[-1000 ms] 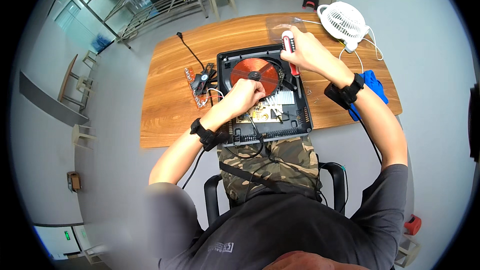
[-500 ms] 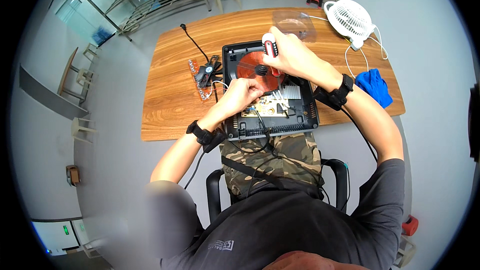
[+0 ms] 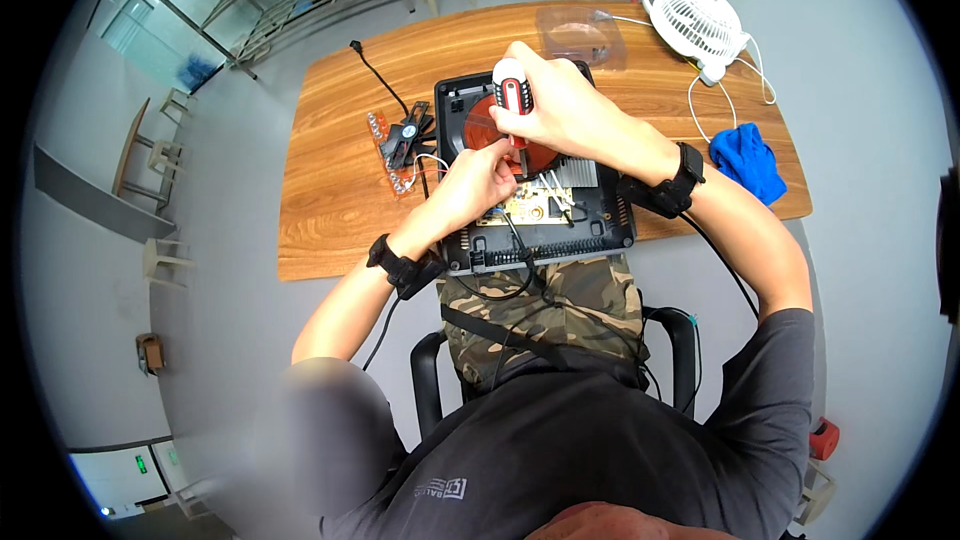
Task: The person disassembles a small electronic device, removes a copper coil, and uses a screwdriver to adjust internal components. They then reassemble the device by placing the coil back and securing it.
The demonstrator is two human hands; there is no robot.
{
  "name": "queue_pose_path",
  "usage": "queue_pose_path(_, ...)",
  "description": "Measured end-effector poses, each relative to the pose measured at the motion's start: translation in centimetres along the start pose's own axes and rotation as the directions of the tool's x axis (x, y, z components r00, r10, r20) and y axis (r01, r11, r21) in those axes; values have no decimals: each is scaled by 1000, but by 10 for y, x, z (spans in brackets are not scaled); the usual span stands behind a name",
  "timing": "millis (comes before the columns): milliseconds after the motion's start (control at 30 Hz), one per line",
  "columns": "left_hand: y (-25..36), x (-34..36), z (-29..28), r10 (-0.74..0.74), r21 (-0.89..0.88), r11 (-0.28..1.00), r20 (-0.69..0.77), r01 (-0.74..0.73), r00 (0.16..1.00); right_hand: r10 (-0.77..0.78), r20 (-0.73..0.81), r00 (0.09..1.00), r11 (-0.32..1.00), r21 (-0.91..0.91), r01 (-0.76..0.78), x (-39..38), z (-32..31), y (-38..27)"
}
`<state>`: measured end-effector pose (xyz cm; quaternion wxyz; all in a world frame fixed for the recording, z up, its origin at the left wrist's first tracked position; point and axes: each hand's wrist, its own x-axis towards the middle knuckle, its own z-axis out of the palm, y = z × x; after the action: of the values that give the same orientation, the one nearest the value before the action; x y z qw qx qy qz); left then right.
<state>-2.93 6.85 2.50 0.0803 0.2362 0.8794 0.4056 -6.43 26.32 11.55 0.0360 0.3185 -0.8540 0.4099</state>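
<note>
My right hand point(image 3: 548, 105) is wrapped round the red, white and black handle of a screwdriver point(image 3: 514, 100). Its shaft points down at the near edge of the round copper coil point(image 3: 481, 125). Close to the shaft, the fingers of my left hand point(image 3: 484, 176) are pinched together; what they hold, if anything, is hidden. Both hands are over an opened induction cooker point(image 3: 605, 225) with a black housing. Inside it, nearer to me than the coil, lie a tan circuit board point(image 3: 538, 208) and a silver finned heat sink point(image 3: 580, 174).
Left of the cooker lie a black cooling fan point(image 3: 406, 139), an orange button board point(image 3: 378, 128) and a plugged cord point(image 3: 378, 75). A clear plastic tray point(image 3: 590, 40), a white desk fan point(image 3: 697, 25) and a blue cloth point(image 3: 748, 162) are on the wooden table point(image 3: 320, 210).
The screwdriver and my right hand have moved left and toward me, so the shaft now comes down beside my left fingertips. My left hand stays pinched at nearly the same spot.
</note>
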Motion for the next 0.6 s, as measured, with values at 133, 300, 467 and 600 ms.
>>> queue_pose_path(133,-12,-8,6,46,49,998,-29,-44,999,-18,30,999,1000,23,18,-1,4,-13)
queue_pose_path(300,-8,-9,3,15,33,999,8,-15,1000,-57,46,997,998,41,55,-1,13,-12)
queue_pose_path(467,-13,-11,2,9,53,999,7,-9,1000,-72,29,997,997,38,71,-3,16,-11)
queue_pose_path(600,-9,-14,1,-1,30,1000,18,0,1000,-91,22,996,995,44,90,-4,19,-9)
